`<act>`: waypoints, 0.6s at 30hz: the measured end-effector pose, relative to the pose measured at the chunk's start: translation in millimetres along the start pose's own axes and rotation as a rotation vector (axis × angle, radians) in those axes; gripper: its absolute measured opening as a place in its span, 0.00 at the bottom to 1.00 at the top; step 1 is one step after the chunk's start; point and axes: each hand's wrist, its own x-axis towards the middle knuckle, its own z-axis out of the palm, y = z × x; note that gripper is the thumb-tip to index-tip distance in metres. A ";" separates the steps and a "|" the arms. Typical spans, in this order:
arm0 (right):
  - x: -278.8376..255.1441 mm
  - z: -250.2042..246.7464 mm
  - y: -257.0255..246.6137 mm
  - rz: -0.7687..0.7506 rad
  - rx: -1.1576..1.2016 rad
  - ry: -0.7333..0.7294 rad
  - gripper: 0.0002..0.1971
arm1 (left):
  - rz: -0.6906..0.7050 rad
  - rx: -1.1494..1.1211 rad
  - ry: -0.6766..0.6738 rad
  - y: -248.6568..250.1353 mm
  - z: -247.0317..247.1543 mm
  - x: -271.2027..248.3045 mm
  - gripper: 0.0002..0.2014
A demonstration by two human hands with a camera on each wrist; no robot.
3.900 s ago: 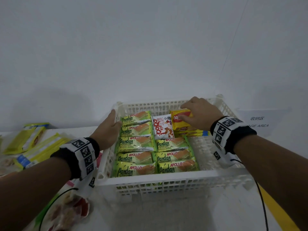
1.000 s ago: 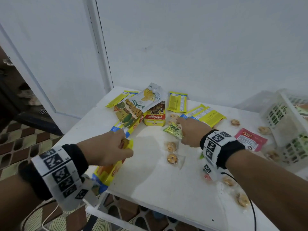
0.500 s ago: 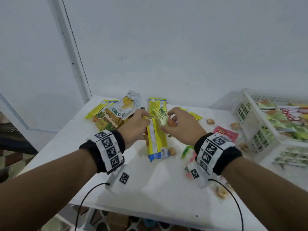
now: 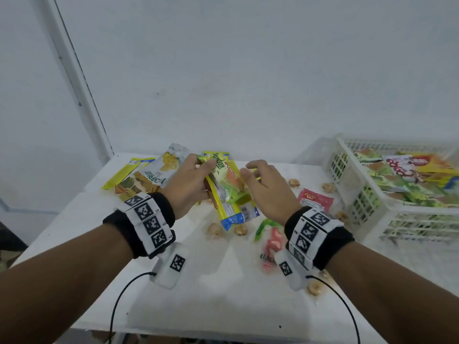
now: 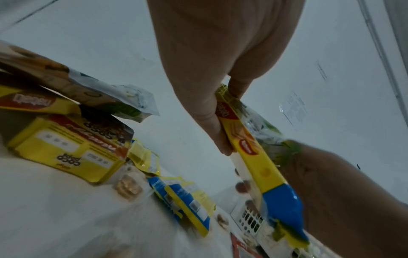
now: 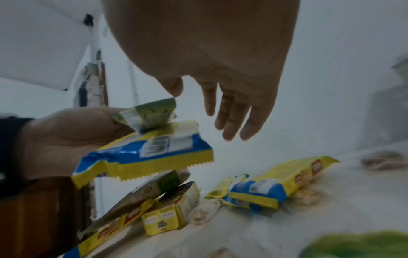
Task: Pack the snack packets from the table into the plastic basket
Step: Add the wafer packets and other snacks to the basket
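Released since the earlier frame, right hand [image 4: 267,192] opens; left hand [image 4: 188,184] grips wafer packet [image 4: 228,207] and Pandan cake packet [image 4: 224,175].

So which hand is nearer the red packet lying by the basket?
Right. The right hand hovers just beside the red packet; the left hand, gripping packets, is farther off, beyond the right one.

Left hand [image 4: 188,184] fingers curled, gripping packets; right hand [image 4: 267,192] beside it, fingers loosely spread, holding nothing.
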 end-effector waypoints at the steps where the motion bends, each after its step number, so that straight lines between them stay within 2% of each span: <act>1: -0.3 -5.7 3.6 0.049 0.016 -0.026 0.21 | -0.003 -0.023 -0.016 2.8 2.0 1.3 0.08; 3: -1.5 -15.5 11.7 0.116 0.046 -0.099 0.19 | -0.005 -0.056 -0.052 7.0 9.2 4.7 0.08; 5: -4.2 -24.4 16.8 0.119 0.043 -0.143 0.20 | -0.001 -0.052 -0.082 10.3 20.4 8.1 0.08; 7: -8.0 -35.9 22.3 0.133 0.106 -0.111 0.18 | 0.002 -0.036 -0.118 12.2 35.1 11.7 0.08; 10: -16.4 -60.2 33.5 0.207 0.273 0.010 0.12 | 0.025 -0.012 -0.181 16.1 61.3 19.3 0.08; 14: -27.4 -106.6 49.0 0.165 0.177 0.261 0.10 | 0.107 0.120 -0.191 22.7 103.8 31.6 0.09; 18: -32.6 -167.1 67.4 0.097 0.119 0.535 0.09 | 0.135 0.079 -0.240 31.0 157.0 37.1 0.05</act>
